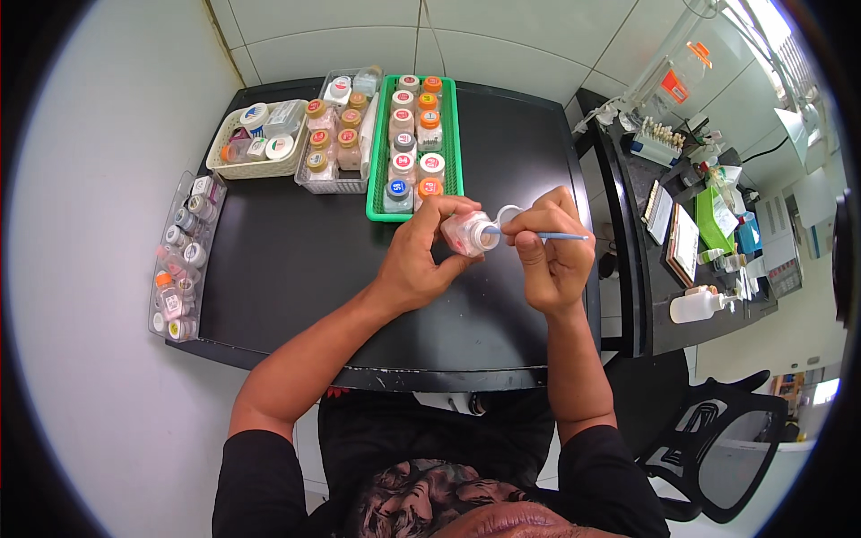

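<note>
Left hand [418, 257] holds jar [461, 235] — right hand [558, 255], stick [567, 237].

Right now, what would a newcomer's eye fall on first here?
Probably the green basket of capped bottles at the back of the table. Next, in front of it, an open pinkish bottle in the left hand, the right hand holding a blue stick at its mouth.

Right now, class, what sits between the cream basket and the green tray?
In the head view, a clear bin of bottles stands between the cream basket and green tray.
</note>
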A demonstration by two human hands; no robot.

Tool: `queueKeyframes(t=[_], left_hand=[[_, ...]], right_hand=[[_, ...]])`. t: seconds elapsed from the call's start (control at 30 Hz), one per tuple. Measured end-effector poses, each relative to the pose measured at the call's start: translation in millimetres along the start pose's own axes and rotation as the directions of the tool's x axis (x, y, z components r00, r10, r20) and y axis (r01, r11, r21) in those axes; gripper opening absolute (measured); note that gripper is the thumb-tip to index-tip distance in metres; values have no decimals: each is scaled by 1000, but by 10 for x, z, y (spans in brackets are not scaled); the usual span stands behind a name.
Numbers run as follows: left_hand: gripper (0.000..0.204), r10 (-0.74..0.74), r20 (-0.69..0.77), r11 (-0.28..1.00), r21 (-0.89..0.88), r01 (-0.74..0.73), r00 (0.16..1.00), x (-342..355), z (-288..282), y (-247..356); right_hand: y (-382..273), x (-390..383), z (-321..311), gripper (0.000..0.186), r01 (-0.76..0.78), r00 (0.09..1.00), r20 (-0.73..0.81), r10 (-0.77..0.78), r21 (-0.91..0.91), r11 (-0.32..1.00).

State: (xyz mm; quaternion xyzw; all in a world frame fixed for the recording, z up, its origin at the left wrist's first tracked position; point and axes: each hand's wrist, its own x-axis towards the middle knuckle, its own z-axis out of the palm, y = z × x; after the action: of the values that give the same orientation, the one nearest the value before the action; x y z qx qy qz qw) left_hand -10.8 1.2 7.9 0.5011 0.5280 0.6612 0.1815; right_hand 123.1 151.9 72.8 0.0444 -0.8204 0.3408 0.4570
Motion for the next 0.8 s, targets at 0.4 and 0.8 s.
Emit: queueKeyframes(t=[0.4, 0.8], left_hand=[[59, 97, -68, 937, 341, -68, 993, -20, 4, 88], [66, 10, 20, 988, 152, -13, 1000, -44, 2, 97]], right_hand=[[-61, 10, 46, 11, 115, 984, 140, -108, -48, 992], [-1, -10, 11, 13, 70, 995, 72, -66, -56, 996]])
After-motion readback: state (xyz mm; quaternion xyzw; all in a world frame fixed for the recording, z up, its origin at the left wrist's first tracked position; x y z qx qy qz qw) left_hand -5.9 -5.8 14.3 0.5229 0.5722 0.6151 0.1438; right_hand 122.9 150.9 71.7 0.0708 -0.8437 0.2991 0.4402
